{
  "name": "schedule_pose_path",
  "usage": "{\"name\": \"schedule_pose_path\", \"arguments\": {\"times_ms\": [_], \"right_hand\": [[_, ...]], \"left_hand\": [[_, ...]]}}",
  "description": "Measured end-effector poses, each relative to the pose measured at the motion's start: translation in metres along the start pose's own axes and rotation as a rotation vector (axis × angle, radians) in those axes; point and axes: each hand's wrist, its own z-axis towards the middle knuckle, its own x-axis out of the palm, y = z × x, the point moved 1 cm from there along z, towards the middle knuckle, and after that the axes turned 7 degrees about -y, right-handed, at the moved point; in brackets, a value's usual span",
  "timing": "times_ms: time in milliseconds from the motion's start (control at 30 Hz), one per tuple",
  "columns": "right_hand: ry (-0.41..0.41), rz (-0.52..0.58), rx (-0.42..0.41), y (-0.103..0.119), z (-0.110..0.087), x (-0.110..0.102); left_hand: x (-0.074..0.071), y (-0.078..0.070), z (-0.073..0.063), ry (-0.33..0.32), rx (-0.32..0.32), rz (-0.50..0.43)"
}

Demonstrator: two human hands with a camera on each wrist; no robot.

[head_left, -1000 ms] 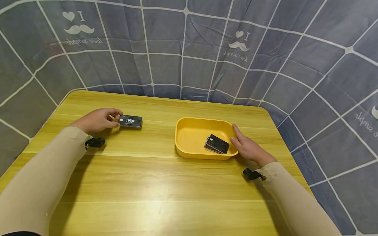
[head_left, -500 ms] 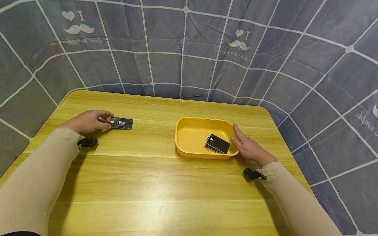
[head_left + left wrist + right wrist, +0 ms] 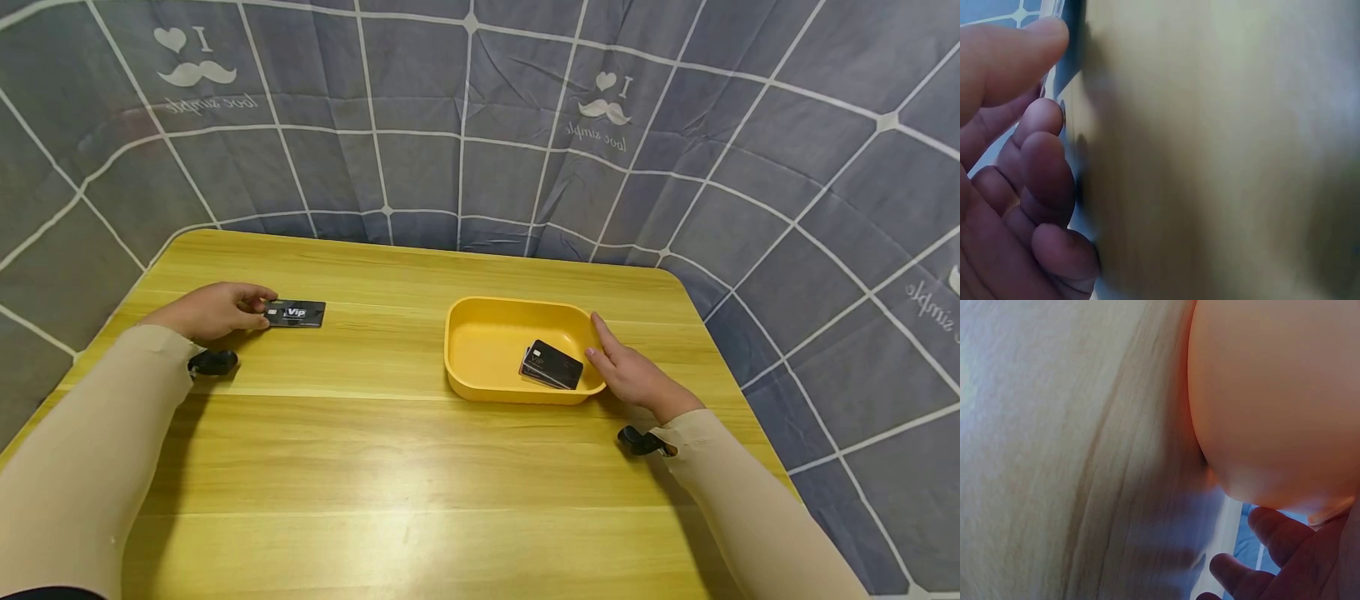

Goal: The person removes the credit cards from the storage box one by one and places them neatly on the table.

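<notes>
My left hand (image 3: 213, 310) pinches a black VIP card (image 3: 307, 314) by its left end, low over the left side of the table. In the left wrist view, the card (image 3: 1054, 44) appears edge-on beside the thumb, mostly out of frame, with the other fingers curled below. A yellow plastic bin (image 3: 480, 393) stands right of centre. On its right end lies my right hand (image 3: 637, 379), thumb over the rim and fingers along the outside wall. Inside the bin, a small stack of dark VIP cards (image 3: 555, 365) lies at the lower right.
A light wooden table (image 3: 360, 467) with rounded far corners carries everything. Behind and beside it hangs a grey-blue checked curtain (image 3: 420, 75) with white lines and moustache prints.
My left hand has moved left with the card, away from the bin. The right hand, the bin and the stack inside it have stayed in place.
</notes>
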Motion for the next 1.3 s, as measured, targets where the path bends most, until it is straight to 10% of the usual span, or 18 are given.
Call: {"name": "schedule_pose_path", "arguments": {"times_ms": [1300], "right_hand": [[-0.015,-0.007,0.011,0.0037,-0.0040,0.0083]], "left_hand": [[0.0059,-0.0063,0.0028,0.023,0.008,0.003]]}}
